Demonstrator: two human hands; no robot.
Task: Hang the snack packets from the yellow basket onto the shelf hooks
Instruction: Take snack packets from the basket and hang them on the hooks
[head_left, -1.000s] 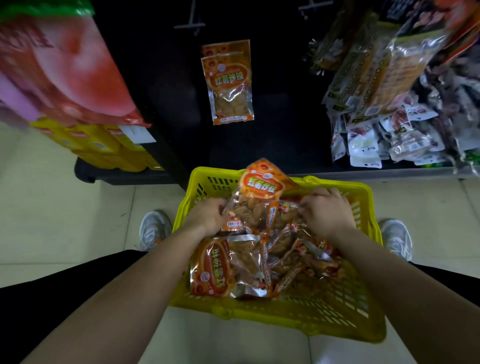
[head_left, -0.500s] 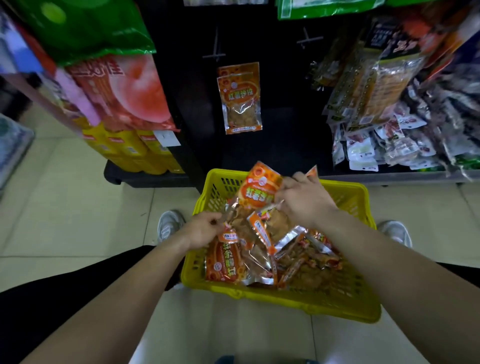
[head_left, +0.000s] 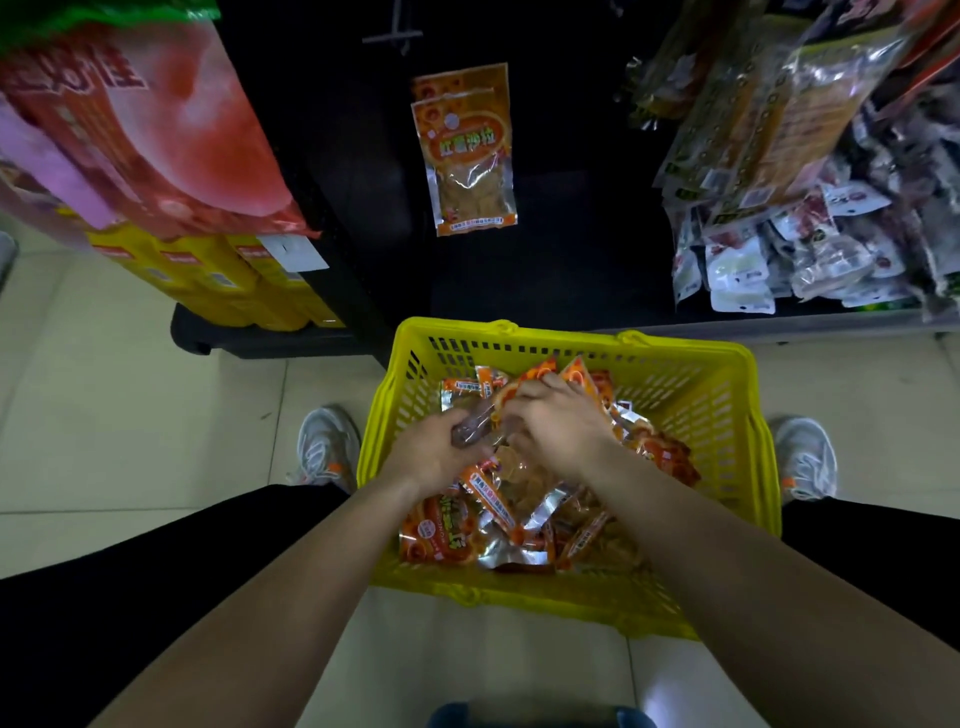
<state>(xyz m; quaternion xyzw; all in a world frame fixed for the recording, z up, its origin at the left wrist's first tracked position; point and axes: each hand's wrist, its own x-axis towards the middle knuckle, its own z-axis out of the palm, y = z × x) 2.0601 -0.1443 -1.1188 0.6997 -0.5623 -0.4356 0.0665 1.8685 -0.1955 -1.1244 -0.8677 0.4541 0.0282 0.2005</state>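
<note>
A yellow basket stands on the floor between my feet, holding several orange snack packets. My left hand and my right hand meet over the pile, both curled on one clear-and-orange packet that sticks up behind my fingers. Two matching orange packets hang on a hook of the dark shelf above the basket.
Large red and pink bags hang at the upper left over yellow boxes. Brown and white snack bags crowd the shelf on the right. Pale floor tiles spread to the left. My shoes flank the basket.
My hands have dropped back down into the basket and come together on one packet. The packet held up half a second ago sits lower. The view has tilted down slightly.
</note>
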